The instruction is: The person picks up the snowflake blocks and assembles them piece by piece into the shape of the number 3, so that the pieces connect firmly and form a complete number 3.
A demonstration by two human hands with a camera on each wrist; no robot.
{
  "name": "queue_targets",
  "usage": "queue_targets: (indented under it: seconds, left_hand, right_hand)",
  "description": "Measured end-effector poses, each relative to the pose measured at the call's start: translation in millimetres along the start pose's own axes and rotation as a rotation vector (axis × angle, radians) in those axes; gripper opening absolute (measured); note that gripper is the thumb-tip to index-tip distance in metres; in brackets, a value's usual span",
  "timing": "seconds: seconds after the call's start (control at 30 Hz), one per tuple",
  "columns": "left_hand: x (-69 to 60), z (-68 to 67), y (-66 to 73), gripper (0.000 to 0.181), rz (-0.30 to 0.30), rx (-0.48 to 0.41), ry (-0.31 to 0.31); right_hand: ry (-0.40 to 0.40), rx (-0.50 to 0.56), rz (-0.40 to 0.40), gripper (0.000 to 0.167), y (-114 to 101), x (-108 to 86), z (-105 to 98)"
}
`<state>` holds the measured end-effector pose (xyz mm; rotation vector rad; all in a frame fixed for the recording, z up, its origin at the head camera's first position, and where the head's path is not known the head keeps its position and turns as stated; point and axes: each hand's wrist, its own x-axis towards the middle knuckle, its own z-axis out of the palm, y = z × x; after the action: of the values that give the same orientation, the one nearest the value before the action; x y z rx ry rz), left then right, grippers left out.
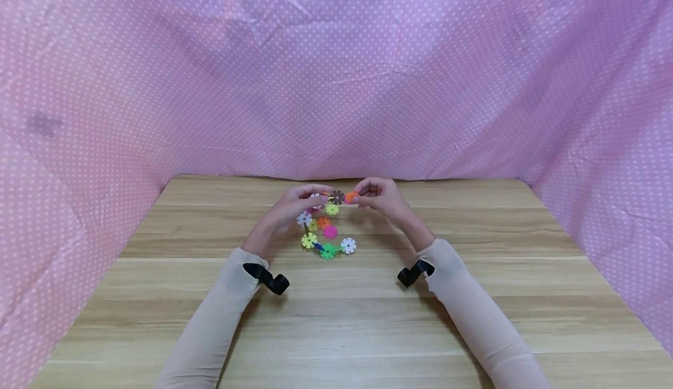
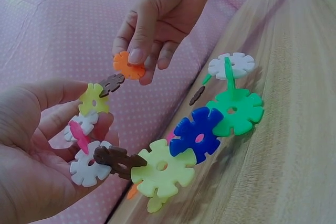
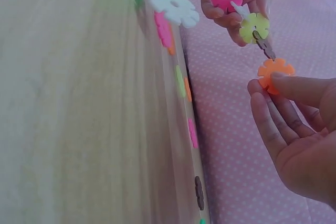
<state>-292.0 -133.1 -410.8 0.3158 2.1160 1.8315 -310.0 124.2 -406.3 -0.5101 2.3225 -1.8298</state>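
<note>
A chain of slotted plastic flower discs is raised above the table between both hands. My left hand holds it near a yellow disc, with white discs and a pink one under the fingers. Between thumb and fingers, my right hand pinches an orange disc. That disc meets a brown disc edge to edge; how deep the slots sit I cannot tell. Beyond the left hand, the chain runs on through a pale yellow disc, a blue disc and a green disc to a white disc.
Loose discs lie on the wooden table, among them an orange disc, a pink disc and a brown disc. Pink dotted cloth hangs behind the table and at its sides.
</note>
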Motion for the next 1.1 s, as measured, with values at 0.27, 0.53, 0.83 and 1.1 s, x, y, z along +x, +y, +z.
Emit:
queue_targets:
  seconds: [0.27, 0.53, 0.83, 1.1]
  left_hand:
    - [0.1, 1.1, 0.3, 0.037, -0.017, -0.028, -0.001]
    - [-1.9, 3.1, 1.4, 0.036, -0.031, -0.067, -0.038]
    - [0.5, 3.6, 0.3, 0.036, 0.039, -0.051, -0.085]
    - [-0.6, 6.4, 3.7, 0.034, 0.052, -0.078, -0.063]
  right_hand:
    - [0.017, -0.03, -0.047, 0.017, -0.1, -2.3, 1.2]
    - [0.014, -0.025, -0.13, 0.016, -0.2, -3.5, 3.1]
    - [0.056, -0.089, -0.203, 0.013, 0.3, -4.8, 1.7]
    - [0.051, -0.072, -0.243, 0.012, -2.0, -5.5, 3.6]
